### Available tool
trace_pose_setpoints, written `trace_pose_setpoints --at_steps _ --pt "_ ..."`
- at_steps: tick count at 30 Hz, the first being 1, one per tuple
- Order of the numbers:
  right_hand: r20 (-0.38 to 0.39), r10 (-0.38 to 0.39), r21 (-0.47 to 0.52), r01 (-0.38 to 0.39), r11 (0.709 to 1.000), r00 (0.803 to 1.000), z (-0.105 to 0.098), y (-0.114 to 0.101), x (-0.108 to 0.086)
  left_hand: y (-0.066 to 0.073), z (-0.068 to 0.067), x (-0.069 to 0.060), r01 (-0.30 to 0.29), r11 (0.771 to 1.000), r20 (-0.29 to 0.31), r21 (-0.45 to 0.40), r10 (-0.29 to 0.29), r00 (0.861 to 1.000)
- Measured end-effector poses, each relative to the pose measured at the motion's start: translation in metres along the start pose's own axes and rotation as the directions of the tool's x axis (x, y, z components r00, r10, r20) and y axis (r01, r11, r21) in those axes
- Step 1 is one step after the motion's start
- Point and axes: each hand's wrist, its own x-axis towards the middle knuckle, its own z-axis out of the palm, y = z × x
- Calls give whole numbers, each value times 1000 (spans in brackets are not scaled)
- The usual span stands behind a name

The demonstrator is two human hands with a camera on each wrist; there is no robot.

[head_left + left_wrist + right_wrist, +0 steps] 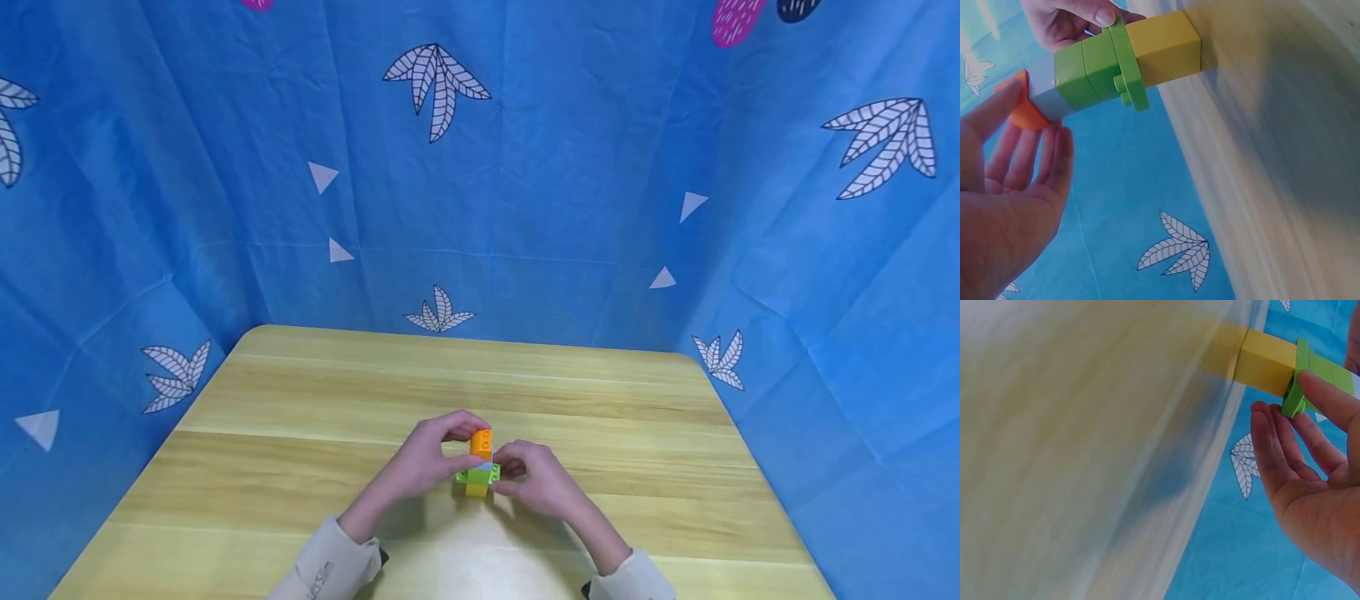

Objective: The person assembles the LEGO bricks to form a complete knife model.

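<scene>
A small tower of toy building blocks stands upright on the table. At its foot is a yellow block (pixel 1166 47), and a flat green plate (pixel 1127 65) lies across it. Two green blocks (pixel 1087 72) come above the plate, then a pale grey-blue block (pixel 1045 87), then an orange block (pixel 482 444) at the top. My left hand (pixel 426 457) pinches the orange block between thumb and fingers. On the other side, my right hand (pixel 546 482) pinches the overhanging end of the green plate, thumb against it in the right wrist view.
The wood-grain table (pixel 315 400) extends around the tower, with rounded far corners. Blue curtains (pixel 525 167) printed with white leaves and triangles hang behind it and along both sides.
</scene>
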Motion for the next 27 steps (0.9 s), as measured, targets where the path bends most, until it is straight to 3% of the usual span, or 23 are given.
trace_pose_setpoints --at_steps 6,20,27 --pt "3 -4 -8 4 1000 1000 0 -1 1 0 -1 -1 -7 1000 5 4 7 1000" --pt "2 13 -17 -13 1000 1000 1 -4 -1 -4 -1 -2 41 999 11 -20 -41 999" --pt "-2 4 -24 -4 1000 1000 1 -3 -1 -6 2 -2 -23 999 0 32 23 1000"
